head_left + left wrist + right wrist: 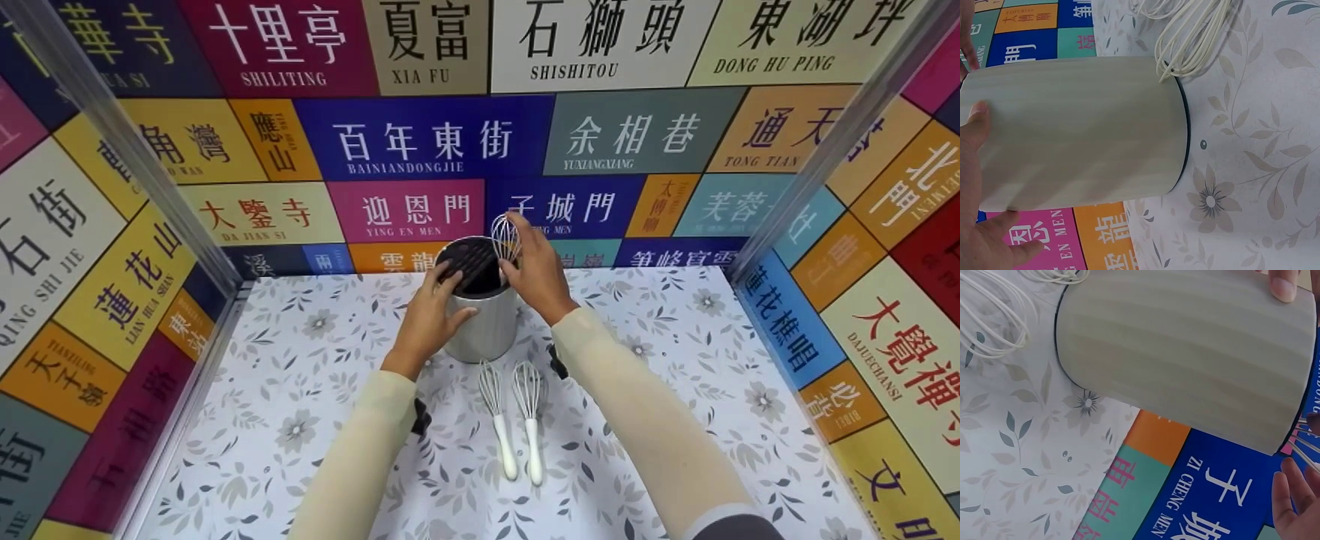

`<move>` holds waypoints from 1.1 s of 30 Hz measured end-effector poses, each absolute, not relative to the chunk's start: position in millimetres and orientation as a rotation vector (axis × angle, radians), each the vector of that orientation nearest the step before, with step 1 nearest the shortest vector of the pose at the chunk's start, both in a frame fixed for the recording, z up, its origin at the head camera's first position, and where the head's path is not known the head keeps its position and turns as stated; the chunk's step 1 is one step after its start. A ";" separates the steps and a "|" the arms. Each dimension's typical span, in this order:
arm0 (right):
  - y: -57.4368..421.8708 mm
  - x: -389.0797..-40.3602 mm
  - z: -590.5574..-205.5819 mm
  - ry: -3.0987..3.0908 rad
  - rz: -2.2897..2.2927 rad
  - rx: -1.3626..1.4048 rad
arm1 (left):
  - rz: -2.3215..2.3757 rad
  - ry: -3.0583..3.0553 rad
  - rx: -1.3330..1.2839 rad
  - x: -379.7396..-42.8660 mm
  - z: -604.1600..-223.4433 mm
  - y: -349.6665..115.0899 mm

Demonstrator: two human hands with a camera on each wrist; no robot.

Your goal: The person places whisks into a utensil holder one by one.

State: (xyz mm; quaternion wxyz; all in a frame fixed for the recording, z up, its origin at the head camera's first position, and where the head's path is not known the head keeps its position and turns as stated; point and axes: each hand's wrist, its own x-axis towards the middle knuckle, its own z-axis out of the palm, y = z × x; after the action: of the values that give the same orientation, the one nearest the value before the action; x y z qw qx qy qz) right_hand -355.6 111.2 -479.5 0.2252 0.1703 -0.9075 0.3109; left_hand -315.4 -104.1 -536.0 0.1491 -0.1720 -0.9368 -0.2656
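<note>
A pale grey cylindrical utensil holder (480, 334) stands upright at the back of the table, with a black slotted piece (466, 259) at its mouth. My left hand (427, 321) grips the holder's upper left side, thumb on its front wall in the left wrist view. My right hand (540, 271) pinches a whisk (505, 234) by its wire loops at the right of the rim. This whisk's handle is hidden, so its depth inside cannot be told. Nearer me, a second whisk (491, 386) and a third whisk (528, 390) lie side by side, white handles toward me.
The tabletop (300, 375) wears a white cover with grey leaves and flowers. Colourful sign-printed panels (420, 139) rise behind it and on both sides. Clear corner posts (810, 150) stand at the back corners.
</note>
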 end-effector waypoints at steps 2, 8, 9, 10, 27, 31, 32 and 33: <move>111.7 -355.7 -481.5 -2.496 0.865 0.471 | -0.762 -2.694 -0.490 -315.6 -536.3 -104.0; 112.1 -355.1 -487.1 -2.506 0.876 0.473 | -0.763 -2.704 -0.475 -315.6 -536.5 -103.1; 112.1 -354.7 -487.8 -2.513 0.879 0.473 | -0.763 -2.707 -0.473 -315.5 -536.5 -103.0; 112.0 -354.4 -488.4 -2.520 0.880 0.472 | -0.766 -2.706 -0.473 -315.4 -536.4 -102.9; 113.4 -354.4 -492.2 -2.498 0.853 0.495 | -0.755 -2.677 -0.503 -316.2 -537.7 -104.2; 114.1 -353.9 -491.8 -2.509 0.840 0.502 | -0.751 -2.684 -0.493 -315.9 -537.4 -103.6; 114.4 -353.4 -491.4 -2.514 0.843 0.504 | -0.750 -2.684 -0.490 -315.8 -537.3 -103.4; 114.9 -353.0 -490.9 -2.521 0.846 0.502 | -0.751 -2.683 -0.489 -315.7 -537.2 -103.2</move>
State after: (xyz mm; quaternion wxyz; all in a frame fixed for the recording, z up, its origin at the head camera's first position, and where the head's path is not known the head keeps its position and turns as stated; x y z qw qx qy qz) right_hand -353.0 114.9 -490.9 0.2161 0.1813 -0.9095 0.3054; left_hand -315.7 -103.2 -537.2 0.1558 -0.1707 -0.9369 -0.2622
